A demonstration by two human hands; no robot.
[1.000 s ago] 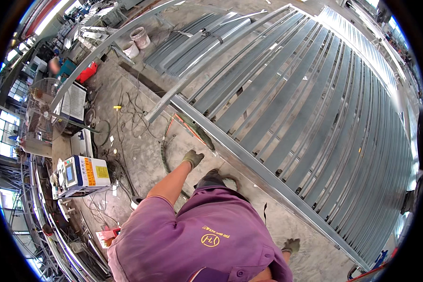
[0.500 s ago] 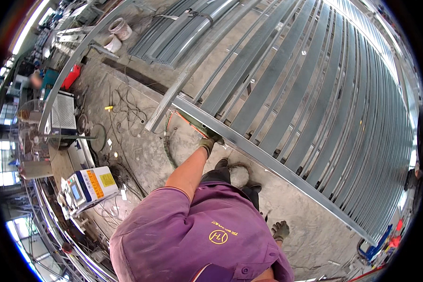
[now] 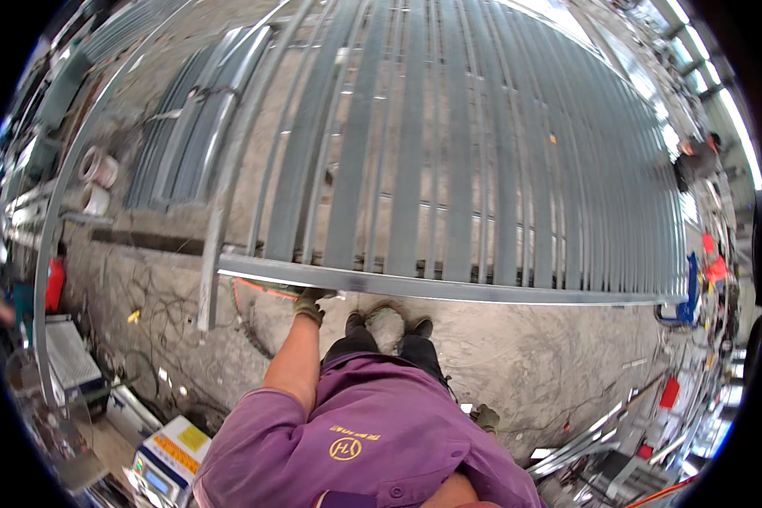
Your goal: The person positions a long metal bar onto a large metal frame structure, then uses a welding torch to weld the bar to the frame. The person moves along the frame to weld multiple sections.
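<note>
My left hand [image 3: 310, 306], in a dark green glove, is closed at the underside of a long silver metal rail [image 3: 449, 290], near its left end. It grips a hand tool, mostly hidden by the hand and rail, from which an orange and green hose [image 3: 264, 289] runs left and curves down to the floor. Behind the rail, a wide row of grey metal slats [image 3: 406, 161] stretches away from me. Lower right, beside my hip, my right hand [image 3: 485, 418] hangs in a similar glove, fingers loosely bent and apart, with nothing visible in it.
A square metal bar [image 3: 214, 254] juts past the rail's left end. Bundled metal profiles [image 3: 178, 127] and two pale buckets [image 3: 99, 168] are farther left. A white machine [image 3: 169, 461] with a screen stands at lower left near loose cables. Another person [image 3: 697, 159] is at far right.
The view has swung right, so the rail now runs nearly level across it. My left hand remains at the rail's underside; my right hand still hangs at my side.
</note>
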